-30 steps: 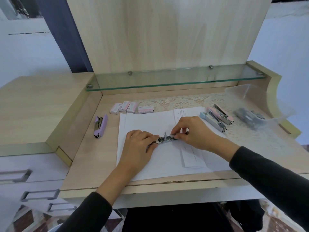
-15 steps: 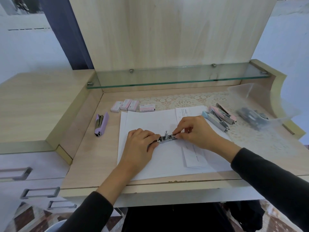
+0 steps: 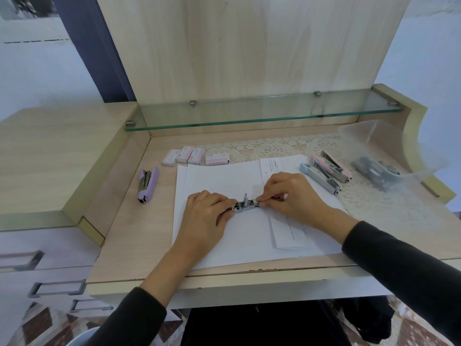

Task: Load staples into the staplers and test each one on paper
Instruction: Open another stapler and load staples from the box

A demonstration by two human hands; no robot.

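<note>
— Gripped by both hands?
— Yes. Left hand [image 3: 207, 216] curls round the rear of the opened stapler [image 3: 245, 204]; right hand [image 3: 291, 196] pinches its front, knuckles up.
— Where?
— On the paper [image 3: 249, 240], middle of the desk [image 3: 129, 233].

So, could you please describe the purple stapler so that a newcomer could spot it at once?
Start at the wooden desk and go to the bare wood left of the white paper. The purple stapler lies there alone; the blue stapler and pink stapler lie together on the lace mat at the right.
</note>
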